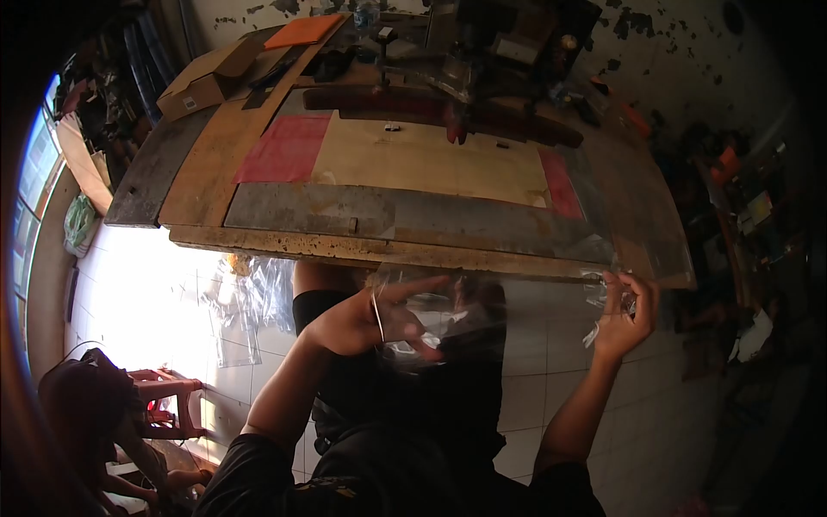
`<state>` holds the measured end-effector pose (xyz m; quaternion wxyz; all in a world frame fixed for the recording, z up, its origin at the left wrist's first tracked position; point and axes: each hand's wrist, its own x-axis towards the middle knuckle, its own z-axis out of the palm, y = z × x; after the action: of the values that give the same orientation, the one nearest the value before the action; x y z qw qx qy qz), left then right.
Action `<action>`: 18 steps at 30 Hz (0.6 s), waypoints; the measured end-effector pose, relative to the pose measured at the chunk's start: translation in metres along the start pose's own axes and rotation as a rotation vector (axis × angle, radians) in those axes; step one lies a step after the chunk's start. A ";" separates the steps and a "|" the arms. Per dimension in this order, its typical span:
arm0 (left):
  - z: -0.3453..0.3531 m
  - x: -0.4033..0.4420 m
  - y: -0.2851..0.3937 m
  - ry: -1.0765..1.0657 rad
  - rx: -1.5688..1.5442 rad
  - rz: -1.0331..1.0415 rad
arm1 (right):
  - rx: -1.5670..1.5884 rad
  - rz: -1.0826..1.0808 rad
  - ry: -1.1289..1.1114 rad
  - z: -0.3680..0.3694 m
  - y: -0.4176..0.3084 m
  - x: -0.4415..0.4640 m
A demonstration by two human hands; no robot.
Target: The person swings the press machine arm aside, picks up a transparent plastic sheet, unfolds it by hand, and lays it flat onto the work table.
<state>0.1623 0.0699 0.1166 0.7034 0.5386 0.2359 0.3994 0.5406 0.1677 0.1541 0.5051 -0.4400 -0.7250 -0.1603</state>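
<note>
My left hand [349,326] is over my lap, just in front of the table edge, with its fingers stretched and spread. Thin clear plastic film [469,319] lies over or around those fingers, and a pale edge of it crosses the hand. Whether the fingers are inside a bag I cannot tell. Farther right, at the table's front edge, my right hand [633,319] is closed with thumb and fingers pinching crumpled clear plastic [596,297]. Whether both pieces of plastic are joined is unclear.
The worn wooden table [413,250] has a heat-sealer-like device [448,108] across its back. A cardboard box [202,82] stands at the back left. Clear plastic bags [258,297] hang below the front edge. Another person [112,422] sits lower left beside a red stool [177,401].
</note>
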 end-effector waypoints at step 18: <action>-0.024 0.002 -0.015 -0.065 0.052 0.192 | -0.205 -0.206 0.262 -0.027 0.014 0.024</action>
<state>0.1494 0.0838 0.0956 0.6551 0.5894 0.1703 0.4410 0.5651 0.1684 0.1838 0.5286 -0.3880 -0.6740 -0.3403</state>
